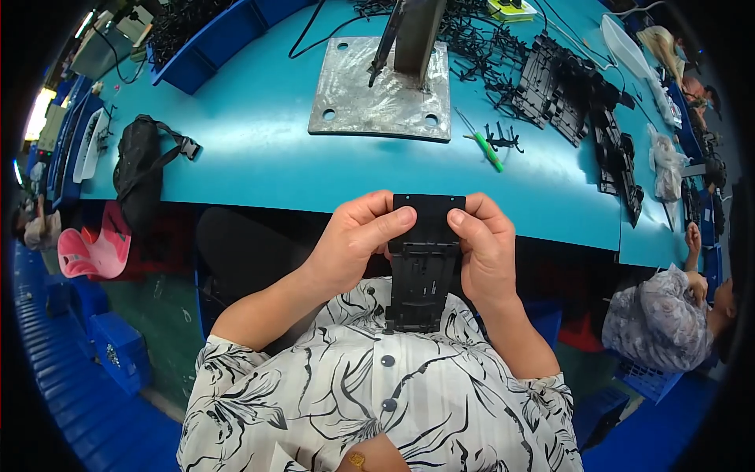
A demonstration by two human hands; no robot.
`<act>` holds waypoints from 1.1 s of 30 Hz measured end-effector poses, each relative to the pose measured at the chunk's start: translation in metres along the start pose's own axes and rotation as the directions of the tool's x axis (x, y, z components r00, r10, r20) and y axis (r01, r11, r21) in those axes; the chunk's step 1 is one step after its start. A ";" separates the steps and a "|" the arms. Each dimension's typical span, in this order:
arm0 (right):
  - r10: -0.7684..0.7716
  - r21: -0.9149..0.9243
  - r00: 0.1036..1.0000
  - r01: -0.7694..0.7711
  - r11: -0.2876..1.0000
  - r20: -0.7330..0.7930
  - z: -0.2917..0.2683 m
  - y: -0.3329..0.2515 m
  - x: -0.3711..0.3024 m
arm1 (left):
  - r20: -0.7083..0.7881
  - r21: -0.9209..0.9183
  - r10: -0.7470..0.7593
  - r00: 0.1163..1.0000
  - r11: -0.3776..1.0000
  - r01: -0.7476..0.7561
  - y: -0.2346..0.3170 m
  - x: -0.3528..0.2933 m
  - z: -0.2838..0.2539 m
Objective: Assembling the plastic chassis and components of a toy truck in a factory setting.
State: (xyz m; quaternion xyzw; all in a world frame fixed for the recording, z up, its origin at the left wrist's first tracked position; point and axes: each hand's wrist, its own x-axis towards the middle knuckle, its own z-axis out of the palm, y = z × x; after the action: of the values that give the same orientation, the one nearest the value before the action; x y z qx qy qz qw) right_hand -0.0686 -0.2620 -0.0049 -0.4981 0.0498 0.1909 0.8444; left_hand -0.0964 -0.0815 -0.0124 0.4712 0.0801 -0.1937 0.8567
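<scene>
Both of my hands hold one flat black plastic part (425, 259) upright in front of my chest, just below the near edge of the blue table (259, 157). My left hand (358, 240) grips its left side with the thumb pressed on the upper front face. My right hand (487, 248) grips the right side, thumb on the top right corner. The part's lower end rests against my patterned shirt.
A grey metal base plate (381, 94) with an upright post stands mid-table. Stacked black plastic parts (574, 94) lie at right, a green-handled tool (484, 145) nearer. A black bag (141, 169) sits at left, a blue bin (204, 39) behind. Another person (668, 315) sits at right.
</scene>
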 end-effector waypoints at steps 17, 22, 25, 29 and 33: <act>0.133 0.035 0.991 -0.133 0.990 0.024 -0.001 -0.007 0.002 | -0.161 0.070 -0.005 0.987 0.997 0.017 0.011 -0.007 0.022; 0.140 0.025 0.988 -0.142 0.990 0.073 -0.006 -0.006 0.002 | -0.148 0.058 0.009 0.989 0.998 0.000 0.006 -0.010 0.020; 0.128 -0.001 0.986 -0.128 0.992 0.108 -0.005 -0.007 0.000 | -0.155 0.057 0.021 0.988 0.998 -0.013 0.002 -0.011 0.019; 0.040 -0.156 0.991 -0.020 0.988 0.129 -0.012 -0.005 -0.003 | -0.165 0.078 0.031 0.986 0.997 -0.019 0.003 -0.011 0.021; -0.025 -0.238 0.991 0.055 0.970 0.130 -0.007 -0.006 -0.003 | -0.120 0.152 0.125 0.985 0.983 -0.107 0.001 -0.014 0.019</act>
State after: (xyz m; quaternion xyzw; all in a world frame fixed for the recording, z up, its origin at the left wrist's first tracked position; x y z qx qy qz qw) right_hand -0.0685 -0.2713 -0.0031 -0.5848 -0.0374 0.2096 0.7827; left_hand -0.1098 -0.0935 0.0035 0.5475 0.0933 -0.1178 0.8232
